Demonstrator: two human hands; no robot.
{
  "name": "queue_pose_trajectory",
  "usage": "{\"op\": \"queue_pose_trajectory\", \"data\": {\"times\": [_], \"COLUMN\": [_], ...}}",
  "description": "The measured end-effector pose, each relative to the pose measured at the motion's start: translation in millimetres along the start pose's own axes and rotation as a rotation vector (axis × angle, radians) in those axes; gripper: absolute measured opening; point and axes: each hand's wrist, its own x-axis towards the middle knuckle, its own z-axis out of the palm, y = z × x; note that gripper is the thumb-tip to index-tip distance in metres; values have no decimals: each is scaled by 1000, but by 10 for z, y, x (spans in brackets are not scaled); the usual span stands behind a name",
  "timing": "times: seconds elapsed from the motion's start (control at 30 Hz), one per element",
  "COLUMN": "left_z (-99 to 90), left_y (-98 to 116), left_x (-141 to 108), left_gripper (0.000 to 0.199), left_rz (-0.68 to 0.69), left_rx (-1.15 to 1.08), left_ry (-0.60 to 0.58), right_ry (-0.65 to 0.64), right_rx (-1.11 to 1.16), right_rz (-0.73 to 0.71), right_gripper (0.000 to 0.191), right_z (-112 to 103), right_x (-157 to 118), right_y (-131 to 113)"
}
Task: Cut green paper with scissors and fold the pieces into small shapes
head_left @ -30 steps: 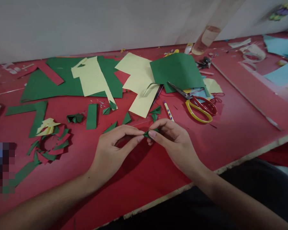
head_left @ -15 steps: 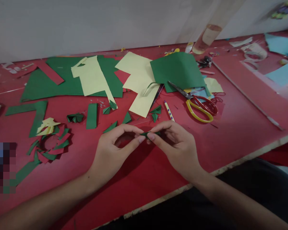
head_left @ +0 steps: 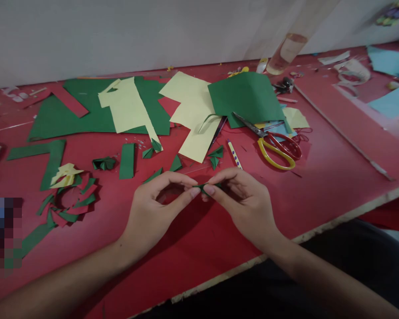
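Note:
Between my two hands is a small piece of folded green paper (head_left: 202,187), mostly covered by fingers. My left hand (head_left: 162,199) pinches one end of it between thumb and forefinger. The other end is pinched the same way by my right hand (head_left: 241,195), and the fingertips nearly meet. Just beyond the hands lie small folded green pieces (head_left: 216,155) and a white pen with purple dots (head_left: 234,153). To the left rests a red and green folded-paper wreath (head_left: 68,212) with a yellow paper bow (head_left: 66,176) on it.
Yellow-handled and red-handled scissors (head_left: 275,150) lie right of the pen. Green sheets (head_left: 86,106) and cut pale yellow paper (head_left: 193,99) spread along the back. A bottle with liquid (head_left: 286,55) stands by the wall. The table's rough front edge (head_left: 219,280) runs diagonally below my hands.
My left hand has shifted very slightly to the left. Both hands keep their pinch on the folded green paper, and the things on the table have not moved.

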Motion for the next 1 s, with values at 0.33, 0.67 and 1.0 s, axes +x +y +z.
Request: {"op": "queue_pose_trajectory", "data": {"times": [0.33, 0.67, 1.0], "left_z": [-1, -10, -39], "left_y": [-12, -19, -20], "left_x": [10, 5, -8], "left_gripper": [10, 5, 6], "left_rz": [0, 38, 80], "left_rx": [-8, 87, 133], "left_ry": [-24, 35, 35], "right_ry": [2, -21, -24], "right_rx": [-3, -7, 17], "right_rz": [36, 62, 63], "right_gripper": [8, 13, 12], "right_z": [10, 7, 10], "right_x": [52, 50, 58], "right_y": [-4, -12, -9]}}
